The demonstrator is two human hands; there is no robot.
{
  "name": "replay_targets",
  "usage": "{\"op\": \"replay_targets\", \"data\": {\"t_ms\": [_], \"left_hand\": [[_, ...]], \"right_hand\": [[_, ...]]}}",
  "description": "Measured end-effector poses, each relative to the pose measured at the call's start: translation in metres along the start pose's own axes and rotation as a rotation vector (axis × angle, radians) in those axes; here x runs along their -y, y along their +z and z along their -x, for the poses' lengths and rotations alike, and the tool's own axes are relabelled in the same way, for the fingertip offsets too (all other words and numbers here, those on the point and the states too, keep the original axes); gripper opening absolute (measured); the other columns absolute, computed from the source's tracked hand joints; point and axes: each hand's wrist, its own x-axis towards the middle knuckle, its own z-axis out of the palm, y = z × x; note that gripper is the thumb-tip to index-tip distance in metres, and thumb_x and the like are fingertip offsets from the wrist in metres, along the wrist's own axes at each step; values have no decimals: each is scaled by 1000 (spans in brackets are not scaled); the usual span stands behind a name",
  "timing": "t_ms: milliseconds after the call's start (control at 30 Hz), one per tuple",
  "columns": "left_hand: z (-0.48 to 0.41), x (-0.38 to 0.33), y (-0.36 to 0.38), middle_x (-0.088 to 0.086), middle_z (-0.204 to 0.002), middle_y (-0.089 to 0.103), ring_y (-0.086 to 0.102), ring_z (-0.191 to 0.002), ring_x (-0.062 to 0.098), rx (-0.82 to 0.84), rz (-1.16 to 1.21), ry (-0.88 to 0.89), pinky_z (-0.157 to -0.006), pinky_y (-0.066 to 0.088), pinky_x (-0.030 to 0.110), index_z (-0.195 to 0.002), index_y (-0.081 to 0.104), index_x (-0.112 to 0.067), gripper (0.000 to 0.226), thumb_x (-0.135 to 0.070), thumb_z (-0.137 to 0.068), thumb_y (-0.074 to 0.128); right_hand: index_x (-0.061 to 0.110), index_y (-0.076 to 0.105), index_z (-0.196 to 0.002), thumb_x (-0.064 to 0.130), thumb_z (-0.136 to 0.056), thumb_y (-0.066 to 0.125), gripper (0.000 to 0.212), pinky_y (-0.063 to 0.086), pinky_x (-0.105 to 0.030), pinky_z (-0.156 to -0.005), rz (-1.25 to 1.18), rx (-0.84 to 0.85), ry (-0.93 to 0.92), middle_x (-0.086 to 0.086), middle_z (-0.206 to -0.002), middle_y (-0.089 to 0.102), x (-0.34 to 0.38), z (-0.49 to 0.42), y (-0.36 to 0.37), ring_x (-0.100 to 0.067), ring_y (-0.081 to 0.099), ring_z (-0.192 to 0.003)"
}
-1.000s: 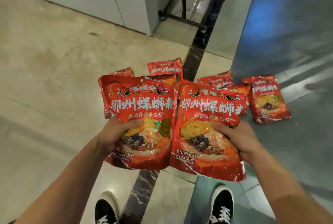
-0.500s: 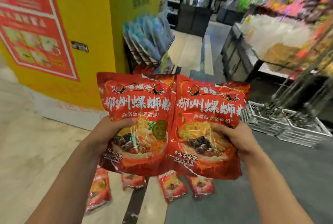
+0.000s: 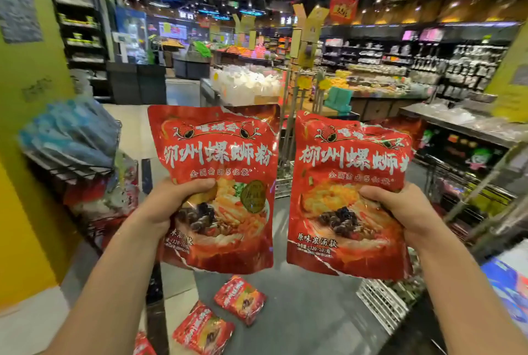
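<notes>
Two red noodle packets are held upright in front of me. My left hand [image 3: 168, 206] grips the left red packet [image 3: 225, 160] at its left edge, thumb across the front. My right hand [image 3: 400, 211] grips the right red packet [image 3: 343, 171] at its right edge, thumb on the front. A narrow gap separates the two packets. More red edges show behind the right packet, so it may be more than one. Both packets carry white lettering and a picture of a noodle bowl.
Several more red packets [image 3: 240, 299] lie on the grey floor below. A wire rack of blue bags [image 3: 71, 140] stands at the left by a yellow wall [image 3: 25, 211]. White crates [image 3: 383, 303] and display shelves [image 3: 463, 154] stand to the right. Store aisles stretch ahead.
My view has lifted from the floor to the store ahead. Both hands have kept hold of their packets, raised them, and the packets have moved apart from overlapping to a narrow gap.
</notes>
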Motion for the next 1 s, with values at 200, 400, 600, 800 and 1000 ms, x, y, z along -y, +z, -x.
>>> {"op": "replay_targets", "data": {"t_ms": [200, 400, 600, 800, 1000], "left_hand": [[12, -10, 127, 11, -103, 77, 74, -93, 33, 352, -58, -72, -92, 55, 48, -112, 68, -16, 112, -50, -9, 98], [65, -5, 293, 7, -101, 78, 75, -93, 29, 635, -68, -49, -93, 54, 46, -113, 69, -16, 108, -50, -14, 98], [187, 22, 469, 10, -101, 78, 75, -91, 32, 929, -72, -127, -91, 56, 48, -112, 69, -14, 112, -51, -10, 98], [345, 42, 629, 8, -104, 77, 75, -91, 27, 1228, -28, -140, -82, 56, 39, -117, 66, -13, 116, -50, -12, 99], [510, 56, 752, 1, -90, 79, 75, -79, 20, 1493, 24, -119, -77, 59, 33, -101, 70, -15, 84, -37, -26, 99]], "right_hand": [[10, 71, -90, 5, -71, 81, 22, 53, -31, -67, -10, -272, -5, 0, -76, 76, 5, 85, -120, -15, 73, -67], [15, 69, -99, 11, -65, 83, 37, 54, -32, -69, 13, -550, -23, 0, -86, 78, 7, 200, -261, -18, 74, -77], [16, 69, -100, 16, -58, 87, 45, 57, -33, -71, 61, -818, 16, 1, -85, 78, 15, 361, -411, -20, 75, -78], [23, 68, -95, 8, -70, 85, 34, 54, -21, -62, 148, -1106, -28, 5, -91, 74, 30, 542, -516, -3, 72, -70], [13, 71, -106, 8, -69, 83, 39, 59, -32, -74, 182, -1466, 24, 3, -89, 78, 26, 721, -572, -17, 74, -82]]}}
